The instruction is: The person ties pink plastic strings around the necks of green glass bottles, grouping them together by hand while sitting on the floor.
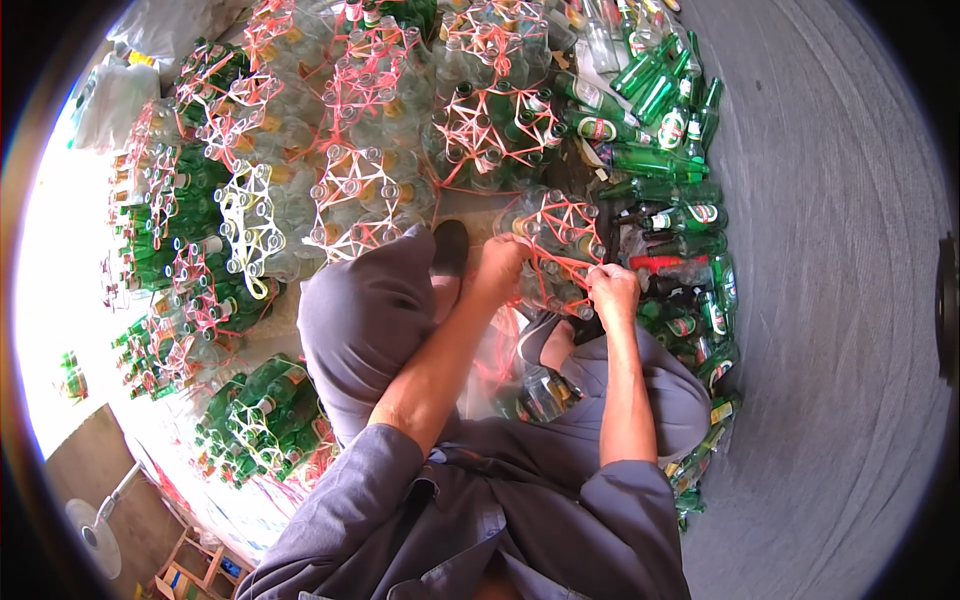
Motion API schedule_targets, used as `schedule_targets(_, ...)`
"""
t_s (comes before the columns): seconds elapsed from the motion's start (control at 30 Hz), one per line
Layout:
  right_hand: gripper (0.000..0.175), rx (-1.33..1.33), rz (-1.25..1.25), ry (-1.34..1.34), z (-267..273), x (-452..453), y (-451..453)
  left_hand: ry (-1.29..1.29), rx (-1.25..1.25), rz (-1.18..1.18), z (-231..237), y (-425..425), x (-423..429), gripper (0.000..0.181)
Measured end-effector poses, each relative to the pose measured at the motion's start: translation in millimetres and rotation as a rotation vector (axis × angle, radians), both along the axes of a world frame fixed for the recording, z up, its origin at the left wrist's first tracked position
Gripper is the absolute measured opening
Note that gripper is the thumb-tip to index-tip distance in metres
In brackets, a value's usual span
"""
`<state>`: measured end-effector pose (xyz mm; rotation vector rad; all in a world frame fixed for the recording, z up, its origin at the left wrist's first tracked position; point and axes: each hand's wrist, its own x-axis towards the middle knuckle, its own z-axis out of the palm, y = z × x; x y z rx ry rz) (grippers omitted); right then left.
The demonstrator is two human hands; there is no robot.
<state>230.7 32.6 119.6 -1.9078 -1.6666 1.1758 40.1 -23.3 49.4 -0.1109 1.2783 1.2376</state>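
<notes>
A bundle of clear glass bottles point(553, 210) stands upright between my feet, its necks laced together with pink plastic twine point(562, 260). At the bundle's left side my left hand point(504, 259) pinches the twine near the bottle necks. My right hand point(615, 291) grips a strand of the same twine at the right side. Between the two hands the twine runs across the necks. The fingertips are partly hidden by the backs of the hands.
Bundles of tied clear bottles point(360, 187) and green bottles point(495, 124) stand ahead and to the left. Loose green bottles point(664, 191) lie piled along the grey wall point(810, 262) on the right. A pedestal fan point(91, 534) and a wooden frame point(196, 562) are at lower left.
</notes>
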Motion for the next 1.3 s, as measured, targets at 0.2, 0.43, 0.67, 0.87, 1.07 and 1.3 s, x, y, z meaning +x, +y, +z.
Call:
schedule_targets(0.2, 0.019, 0.132, 0.055, -0.121, -3.7, 6.3, -5.1, 0.048, -0.078, -0.095, 22.3, 6.0, -4.8, 0.008)
schedule_targets(0.43, 0.022, 0.019, 0.041, -0.2, 20.1, -4.4, -12.0, 0.056, -0.071, -0.08, 33.6, 7.5, -3.0, 0.003)
schedule_targets(0.67, 0.019, 0.175, 0.183, -0.358, 15.6, -4.7, -10.4, 0.038, -0.054, 0.021, 14.1, 8.8, 6.5, 0.006)
schedule_targets(0.87, 0.018, 0.274, 0.326, -0.535, 17.1, -17.3, -5.7, 0.381, 0.292, 0.019, -52.1, -4.4, 9.9, 0.006)
schedule_targets(1.07, 0.022, 0.061, 0.2, -0.502, 11.0, -4.1, 1.8, -0.215, -0.207, 0.074, 4.9, 5.7, -4.2, 0.015)
schedule_targets(1.3, 0.031, -0.168, 0.063, -0.25, 22.2, -12.3, 13.5, -0.216, -0.211, 0.286, 19.6, 6.7, -23.4, 0.018)
